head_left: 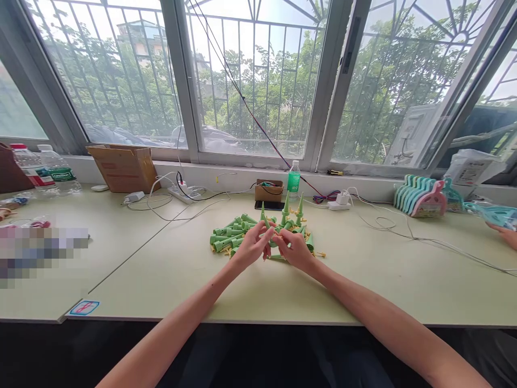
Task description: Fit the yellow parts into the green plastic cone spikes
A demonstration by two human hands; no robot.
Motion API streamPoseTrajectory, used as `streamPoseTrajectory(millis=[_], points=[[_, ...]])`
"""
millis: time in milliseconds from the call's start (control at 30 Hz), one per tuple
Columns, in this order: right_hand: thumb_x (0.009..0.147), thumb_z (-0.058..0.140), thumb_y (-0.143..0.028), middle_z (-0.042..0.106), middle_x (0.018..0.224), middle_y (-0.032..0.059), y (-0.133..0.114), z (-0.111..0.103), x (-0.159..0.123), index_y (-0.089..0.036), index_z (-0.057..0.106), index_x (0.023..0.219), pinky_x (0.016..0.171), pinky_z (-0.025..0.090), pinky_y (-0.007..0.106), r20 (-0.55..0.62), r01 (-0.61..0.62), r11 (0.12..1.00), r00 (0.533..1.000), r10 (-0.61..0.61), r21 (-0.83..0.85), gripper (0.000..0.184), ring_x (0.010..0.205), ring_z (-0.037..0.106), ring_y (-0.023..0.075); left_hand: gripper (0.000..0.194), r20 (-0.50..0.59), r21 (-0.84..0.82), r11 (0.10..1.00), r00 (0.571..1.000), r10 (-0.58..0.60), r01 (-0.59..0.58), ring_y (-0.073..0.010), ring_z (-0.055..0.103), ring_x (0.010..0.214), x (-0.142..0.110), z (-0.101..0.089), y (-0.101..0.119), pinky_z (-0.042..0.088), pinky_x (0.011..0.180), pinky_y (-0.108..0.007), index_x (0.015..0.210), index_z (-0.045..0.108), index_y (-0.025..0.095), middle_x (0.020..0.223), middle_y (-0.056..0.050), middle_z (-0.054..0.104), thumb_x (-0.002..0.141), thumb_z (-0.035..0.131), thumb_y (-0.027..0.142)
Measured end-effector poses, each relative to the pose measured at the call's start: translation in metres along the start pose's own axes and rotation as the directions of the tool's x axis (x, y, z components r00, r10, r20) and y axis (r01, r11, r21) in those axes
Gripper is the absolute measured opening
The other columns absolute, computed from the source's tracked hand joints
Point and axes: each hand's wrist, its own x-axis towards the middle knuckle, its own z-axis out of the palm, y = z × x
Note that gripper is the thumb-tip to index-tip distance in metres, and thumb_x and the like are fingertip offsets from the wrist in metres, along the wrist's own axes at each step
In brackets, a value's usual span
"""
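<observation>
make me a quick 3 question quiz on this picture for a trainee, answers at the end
1. True or false: the left hand and the right hand are close together at the pile of green plastic tubes.
2. Choose: what stands just right of the small cardboard box?
a) a desk lamp
b) a green-labelled bottle
c) a coffee mug
3. Short answer: what colour is the cap on the leftmost bottle?

Key: 1. true; 2. b; 3. red
</observation>
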Motion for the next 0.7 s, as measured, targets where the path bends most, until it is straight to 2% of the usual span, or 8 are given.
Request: streamPoseTrajectory(millis=[133,333,567,700], points=[[0.093,0.047,-0.047,0.049,0.047,-0.0047,0.0,0.0,0.0,-0.021,0.039,0.065,0.047,0.031,0.022,-0.003,0.01,1.0,1.0,-0.01,-0.022,0.039,0.042,0.042,0.0089,0.042,-0.006,-0.008,1.0,1.0,-0.017,0.017,-0.0068,0.056,0.043,0.0,0.001,0.002,0.045,0.036,-0.021,0.114,0.05,0.017,0.101,-0.007,0.064,0.088,0.054,0.049],[0.094,0.047,-0.045,0.05,0.051,-0.0038,-0.008,-0.003,-0.001,-0.02,0.041,0.068,0.049,0.032,0.023,0.015,0.054,0.998,0.998,-0.053,-0.035,0.036,0.045,0.043,0.0095,0.039,-0.027,-0.001,1.0,1.0,-0.011,0.011,-0.0062,0.054,0.042,-0.002,0.001,0.004,0.044,0.035,-0.02,0.109,0.049,0.017,0.094,-0.005,0.063,0.087,0.056,0.047],[0.1,0.031,-0.048,0.052,0.051,-0.0022,-0.012,-0.005,-0.001,-0.022,0.041,0.068,0.049,0.037,0.024,0.041,0.034,0.999,0.999,-0.035,0.042,0.042,0.043,0.046,0.0102,0.036,-0.039,0.019,1.0,0.999,-0.012,0.012,-0.0048,0.054,0.04,-0.002,0.0,0.004,0.042,0.034,-0.019,0.106,0.047,0.018,0.102,-0.006,0.062,0.087,0.055,0.048],[0.1,0.028,-0.049,0.051,0.051,-0.0019,-0.014,-0.006,-0.002,-0.022,0.04,0.067,0.049,0.037,0.024,0.04,0.036,0.998,0.998,-0.039,0.06,0.044,0.042,0.045,0.0104,0.038,-0.04,0.016,1.0,0.999,-0.01,0.01,-0.0046,0.053,0.039,-0.001,0.0,0.004,0.041,0.033,-0.019,0.105,0.047,0.018,0.1,-0.005,0.062,0.085,0.058,0.048]])
